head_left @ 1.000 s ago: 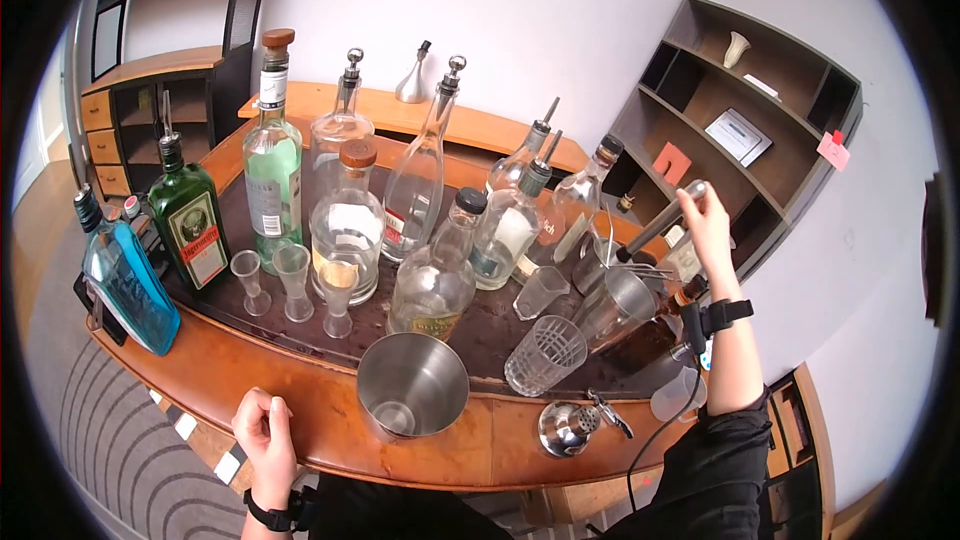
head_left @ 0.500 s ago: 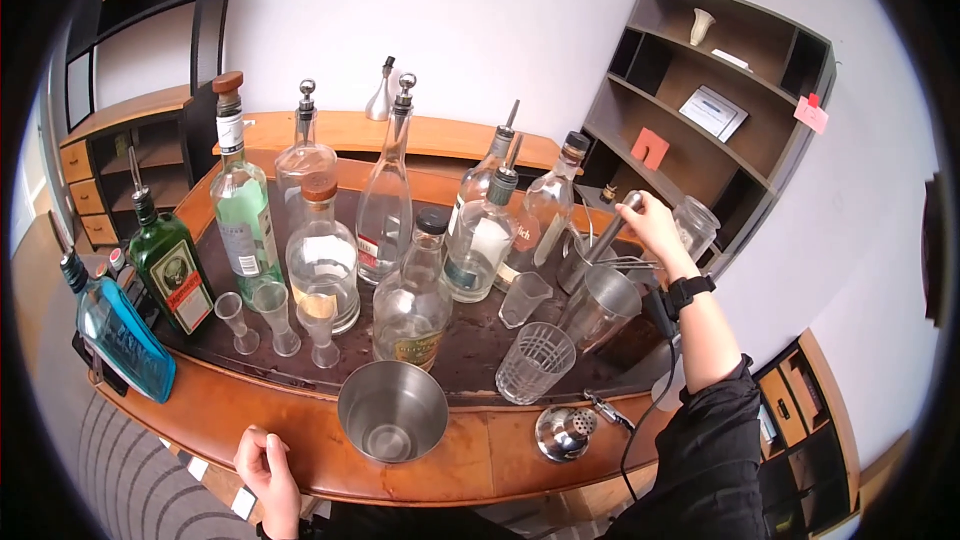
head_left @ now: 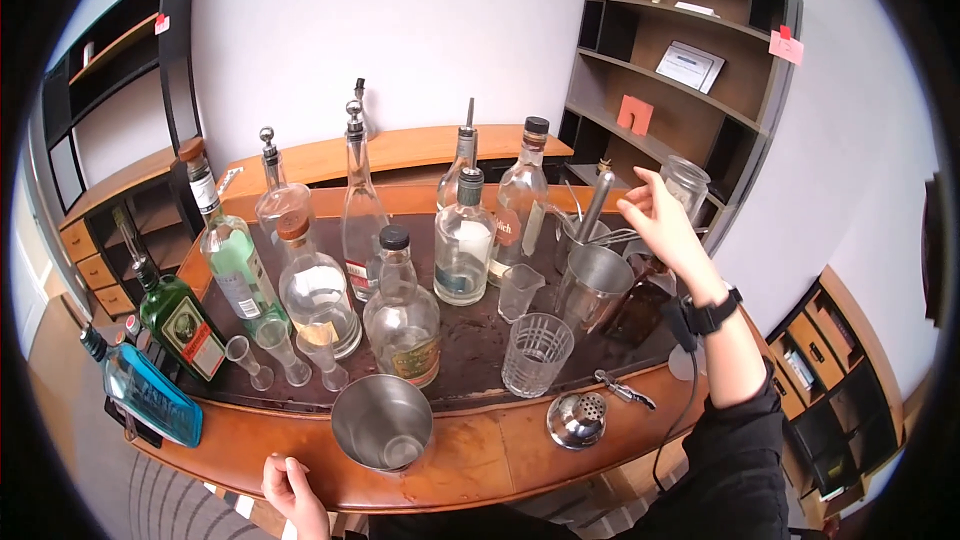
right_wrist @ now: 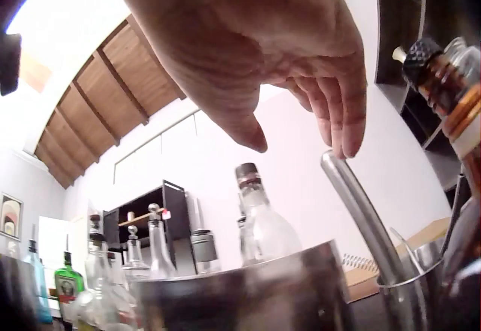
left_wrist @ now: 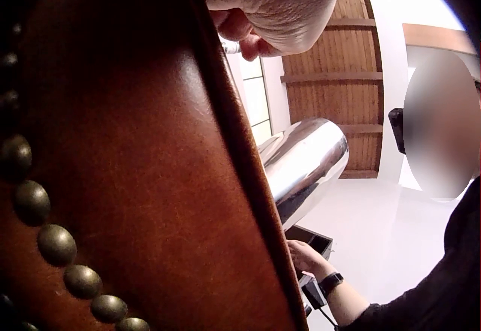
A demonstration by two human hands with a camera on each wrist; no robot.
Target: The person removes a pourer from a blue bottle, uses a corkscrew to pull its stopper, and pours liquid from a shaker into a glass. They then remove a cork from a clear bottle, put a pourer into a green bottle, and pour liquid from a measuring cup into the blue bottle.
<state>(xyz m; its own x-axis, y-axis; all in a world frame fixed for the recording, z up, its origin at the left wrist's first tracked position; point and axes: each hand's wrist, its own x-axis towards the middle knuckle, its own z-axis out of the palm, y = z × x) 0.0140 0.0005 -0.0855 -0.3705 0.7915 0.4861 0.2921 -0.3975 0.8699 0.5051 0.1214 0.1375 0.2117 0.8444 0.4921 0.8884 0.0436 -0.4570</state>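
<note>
My right hand [head_left: 663, 228] hovers at the back right with its fingers apart and nothing in them. Just left of it, a steel muddler [head_left: 597, 204] leans upright in a metal cup [head_left: 564, 252]; its lower end is hidden inside. In the right wrist view the fingertips [right_wrist: 347, 139] hang right above the rounded top of the muddler [right_wrist: 361, 212]. My left hand [head_left: 294, 493] rests loosely curled at the front edge of the leather-topped counter [head_left: 480, 460], holding nothing. To its right stands a large steel shaker tin [head_left: 383, 420], its mouth facing up.
Several bottles stand behind the tin, including a green one [head_left: 185, 325] and a blue one [head_left: 145, 390]. Three small glasses [head_left: 283, 352] line up at left. Right of centre are a cut-glass tumbler [head_left: 537, 355], a mixing tin [head_left: 594, 285] and a strainer-topped shaker lid [head_left: 577, 420].
My right hand has lowered the muddler into the metal cup, let go of it and drawn slightly away to the right. The left hand stays near the counter edge while the head view shifts.
</note>
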